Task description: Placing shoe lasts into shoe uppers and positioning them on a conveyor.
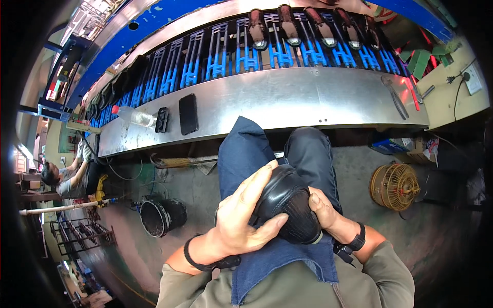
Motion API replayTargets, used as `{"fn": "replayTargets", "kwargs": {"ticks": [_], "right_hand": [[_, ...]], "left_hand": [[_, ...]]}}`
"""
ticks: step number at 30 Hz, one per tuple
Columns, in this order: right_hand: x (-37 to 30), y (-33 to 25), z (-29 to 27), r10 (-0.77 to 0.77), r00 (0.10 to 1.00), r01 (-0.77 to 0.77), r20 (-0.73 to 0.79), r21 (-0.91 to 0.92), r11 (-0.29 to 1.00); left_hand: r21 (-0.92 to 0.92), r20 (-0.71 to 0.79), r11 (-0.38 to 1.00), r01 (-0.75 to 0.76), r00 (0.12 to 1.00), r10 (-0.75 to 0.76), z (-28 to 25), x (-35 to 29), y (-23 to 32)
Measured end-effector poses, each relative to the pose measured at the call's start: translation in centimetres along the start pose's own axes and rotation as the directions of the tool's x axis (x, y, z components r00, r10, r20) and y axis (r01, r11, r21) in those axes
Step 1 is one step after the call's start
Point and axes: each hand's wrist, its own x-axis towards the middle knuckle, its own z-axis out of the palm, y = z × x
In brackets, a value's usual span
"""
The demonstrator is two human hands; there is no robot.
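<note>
A black leather shoe (287,197) with small perforations rests over my lap, its rounded toe pointing toward my body. My left hand (245,208) grips its left side, fingers stretched along the upper and the thumb pressed near the toe. On the opposite side my right hand (324,209) clasps it with the thumb on top; its other fingers are hidden behind the shoe. Under the shoe lies a dark blue denim apron (257,269). The sole is mostly out of sight.
Ahead runs a metal ledge (298,95) with a phone (188,114), a plastic bottle (134,117) and pincers (394,97). Behind it, a conveyor with blue supports (246,60) carries several shoes (289,25). A black bucket (162,215), a wire cage (394,186) and a person (72,177) are around.
</note>
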Motion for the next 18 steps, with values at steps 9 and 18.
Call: {"fn": "replayTargets", "kwargs": {"ticks": [9,18], "right_hand": [[0.0,-0.5,0.0,-0.002,0.989,0.054,-0.15,0.349,0.936],[0.5,-1.6,1.5,0.132,0.986,0.016,-0.099,0.854,0.52]], "left_hand": [[-0.248,-0.218,0.969,-0.015,0.975,-0.041,4.9,0.2,-1.2],[-0.067,-0.026,0.995,-0.079,0.997,0.077,2.1,3.4,-1.8]]}}
